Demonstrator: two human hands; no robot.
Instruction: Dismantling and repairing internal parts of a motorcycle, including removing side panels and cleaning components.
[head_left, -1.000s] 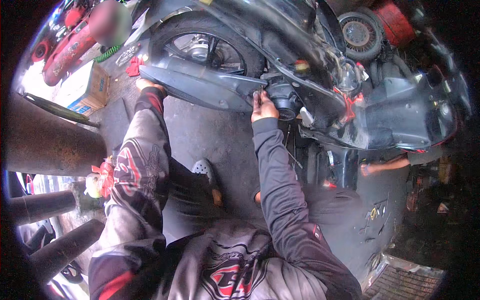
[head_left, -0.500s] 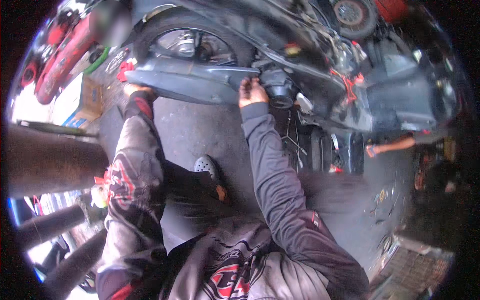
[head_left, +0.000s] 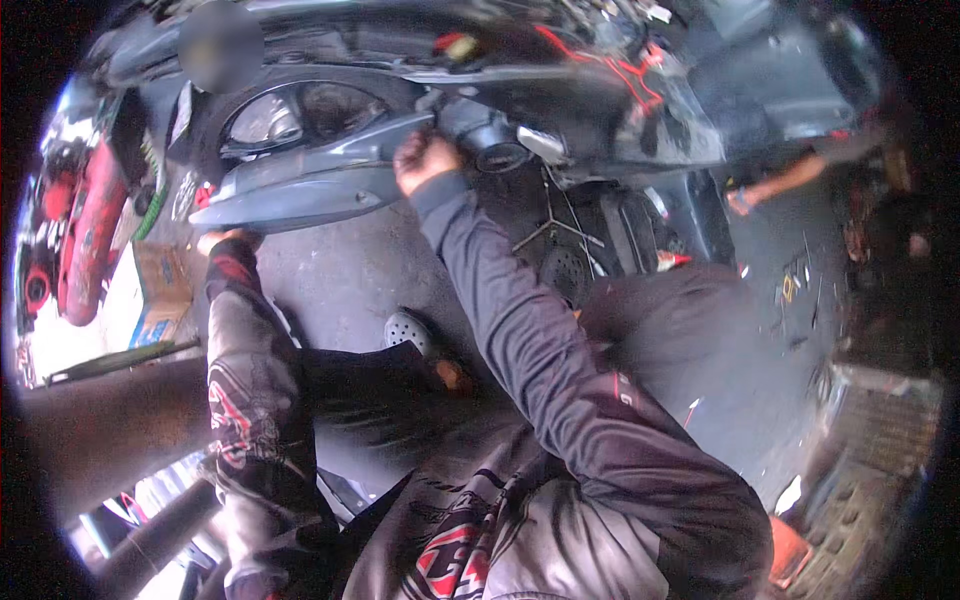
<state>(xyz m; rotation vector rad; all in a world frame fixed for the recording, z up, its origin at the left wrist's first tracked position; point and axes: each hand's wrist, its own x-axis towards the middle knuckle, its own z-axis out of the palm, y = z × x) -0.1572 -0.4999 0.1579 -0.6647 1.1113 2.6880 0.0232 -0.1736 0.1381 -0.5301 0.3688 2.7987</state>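
On a workshop floor [head_left: 345,275], a dark motorcycle [head_left: 590,95] stretched across 12 o'clock, its wheel [head_left: 298,118] toward 11. A long grey panel [head_left: 300,200] lay across the wheel's lower edge at 10 o'clock, beside a round black housing [head_left: 500,152]. The left hand [head_left: 228,240] held the panel's 8 o'clock end from beneath; the right hand [head_left: 428,163] curled at its 2 o'clock end, its grip lost to blur. Supporting the panel alongside the wheel appeared the step in hand; the next move seemed to call for both ends kept steady.
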